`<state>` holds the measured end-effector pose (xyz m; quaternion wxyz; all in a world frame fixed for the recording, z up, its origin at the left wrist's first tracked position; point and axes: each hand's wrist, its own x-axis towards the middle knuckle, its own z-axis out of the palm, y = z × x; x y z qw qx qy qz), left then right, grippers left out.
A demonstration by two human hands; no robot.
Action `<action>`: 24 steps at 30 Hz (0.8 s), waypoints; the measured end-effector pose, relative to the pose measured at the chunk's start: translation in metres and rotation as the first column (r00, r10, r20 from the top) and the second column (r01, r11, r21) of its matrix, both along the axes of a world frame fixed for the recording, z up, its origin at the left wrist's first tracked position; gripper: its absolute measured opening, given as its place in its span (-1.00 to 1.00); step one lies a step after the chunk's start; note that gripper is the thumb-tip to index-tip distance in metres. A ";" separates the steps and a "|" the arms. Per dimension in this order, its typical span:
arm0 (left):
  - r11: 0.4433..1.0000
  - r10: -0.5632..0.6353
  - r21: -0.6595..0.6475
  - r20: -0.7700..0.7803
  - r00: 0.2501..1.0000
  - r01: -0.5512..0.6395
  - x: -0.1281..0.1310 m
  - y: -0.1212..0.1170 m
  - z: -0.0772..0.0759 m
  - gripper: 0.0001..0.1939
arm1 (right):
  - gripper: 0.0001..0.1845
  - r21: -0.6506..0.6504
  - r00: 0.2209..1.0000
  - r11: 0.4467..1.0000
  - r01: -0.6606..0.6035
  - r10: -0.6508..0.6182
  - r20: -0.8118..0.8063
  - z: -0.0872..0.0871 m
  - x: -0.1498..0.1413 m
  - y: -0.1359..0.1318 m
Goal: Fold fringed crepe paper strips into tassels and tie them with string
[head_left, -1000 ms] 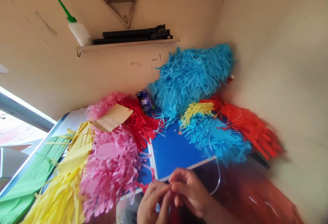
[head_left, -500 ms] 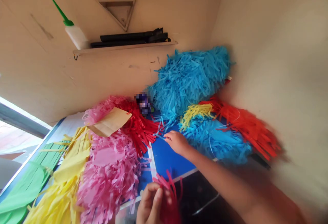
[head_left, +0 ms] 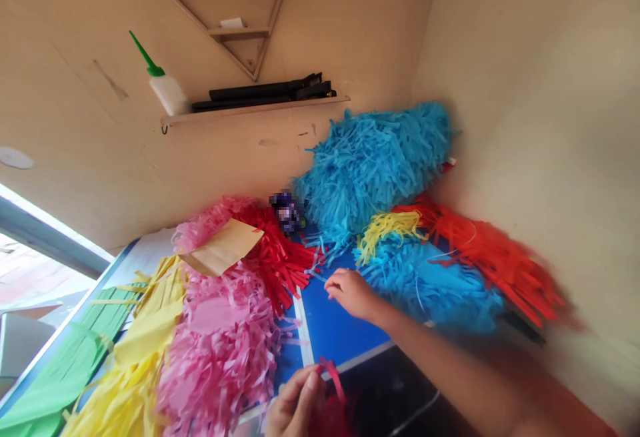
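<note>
My left hand (head_left: 293, 402) is at the bottom edge, thumb and fingers pinched on a red paper fringe (head_left: 336, 383) that hangs over the dark area below the table edge. Over the blue table, my right hand (head_left: 353, 295) has its fingers curled together; whether anything is between them I cannot make out. A thin light-blue paper strip (head_left: 315, 273) lies right by its fingertips. To the right of that hand is a heap of blue fringe (head_left: 430, 273) with a small yellow fringe (head_left: 390, 229) on top. Dark red fringe (head_left: 285, 257) spreads to the left of the strip.
Pink (head_left: 215, 350), yellow (head_left: 125, 370) and green fringed paper (head_left: 55, 370) cover the left side. A brown paper piece (head_left: 223, 247) rests on the pink. A big blue bundle (head_left: 380, 163) and orange-red fringe (head_left: 500, 257) line the wall. A glue bottle (head_left: 167, 93) tilts on the shelf (head_left: 270, 111).
The view has tilted up slightly, so everything sits lower and further right. My right hand has drawn a little away from the blue strip. The red fringe in my left hand has shifted.
</note>
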<state>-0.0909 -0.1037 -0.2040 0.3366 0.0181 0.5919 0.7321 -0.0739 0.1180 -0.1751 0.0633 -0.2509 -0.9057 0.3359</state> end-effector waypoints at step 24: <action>0.953 -0.298 -0.238 -0.853 0.429 0.189 0.006 -0.004 0.015 -0.92 | -0.99 -0.478 0.771 0.878 -0.033 -0.281 -0.571 -0.016 0.108 -0.098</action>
